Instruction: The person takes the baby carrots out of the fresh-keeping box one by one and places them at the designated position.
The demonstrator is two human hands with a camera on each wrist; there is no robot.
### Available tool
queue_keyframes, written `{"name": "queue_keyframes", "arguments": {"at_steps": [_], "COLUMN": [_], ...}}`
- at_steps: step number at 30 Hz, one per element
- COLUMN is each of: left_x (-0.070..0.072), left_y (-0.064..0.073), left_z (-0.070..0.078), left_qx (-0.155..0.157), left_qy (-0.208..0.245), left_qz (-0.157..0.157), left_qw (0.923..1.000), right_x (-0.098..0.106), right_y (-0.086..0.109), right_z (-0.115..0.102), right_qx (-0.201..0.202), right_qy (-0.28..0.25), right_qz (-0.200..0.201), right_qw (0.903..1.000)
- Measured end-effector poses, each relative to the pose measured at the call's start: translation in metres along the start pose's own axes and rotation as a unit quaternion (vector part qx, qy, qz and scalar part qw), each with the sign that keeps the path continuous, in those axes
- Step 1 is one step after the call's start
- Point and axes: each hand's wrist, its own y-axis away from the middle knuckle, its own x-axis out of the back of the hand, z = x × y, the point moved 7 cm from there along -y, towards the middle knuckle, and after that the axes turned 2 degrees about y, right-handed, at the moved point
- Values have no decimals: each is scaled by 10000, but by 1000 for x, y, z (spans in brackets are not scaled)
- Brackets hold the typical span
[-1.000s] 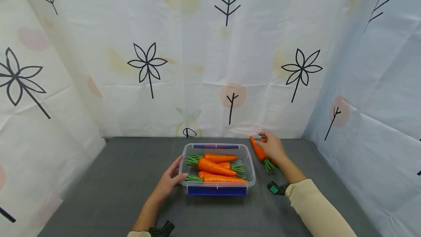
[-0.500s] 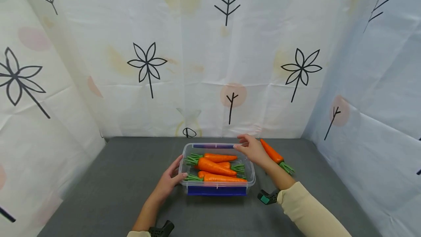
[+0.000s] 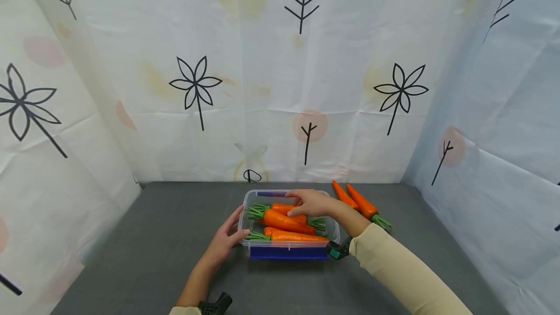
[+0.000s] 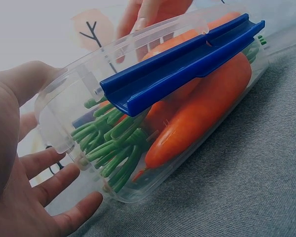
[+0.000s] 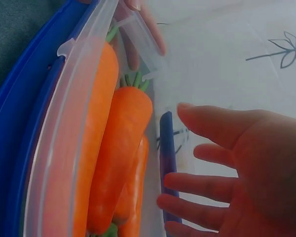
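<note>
A clear plastic food box [image 3: 335,230] with blue side latches [image 4: 187,64] holds several orange carrots [image 3: 284,221] with green stalks. At its left end my left hand [image 3: 227,237] touches the wall and rim, thumb near the front corner; in the left wrist view its fingers lie spread and nearly straight along the plastic. Over the back right part of the box hovers my right hand [image 3: 311,203], above the carrots. The right wrist view shows that hand [image 5: 227,168] with fingers loosely extended and nothing held.
Two more carrots, one [image 3: 343,196] beside another [image 3: 363,203], lie on the grey table [image 3: 153,237] right of the box. My right forearm partly covers the nearer one. A patterned white curtain [image 3: 262,72] closes off the back and sides.
My right hand has moved left, from over the two carrots on the table to above the box. My left hand, the box and the carrots look unmoved.
</note>
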Motion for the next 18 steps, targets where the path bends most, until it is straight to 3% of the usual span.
{"name": "queue_keyframes", "arguments": {"at_steps": [6,9,12,18], "left_x": [0,0,0,0], "left_y": [0,1,1,1], "left_z": [1,1,1,2], "left_qx": [18,25,6,8], "left_qy": [-14,-10,14,22], "left_qz": [0,-7,-22,-27], "left_qw": [10000,10000,10000,10000], "right_x": [-14,-18,-22,-31], "right_y": [-11,-14,-14,-13], "right_z": [-14,-17,-17,-10], "right_qx": [246,169,-83,-780], "right_qy": [56,119,98,-871], "right_qz": [-725,-917,-1106,-1495], "right_qw": [9971,9956,9938,9818]}}
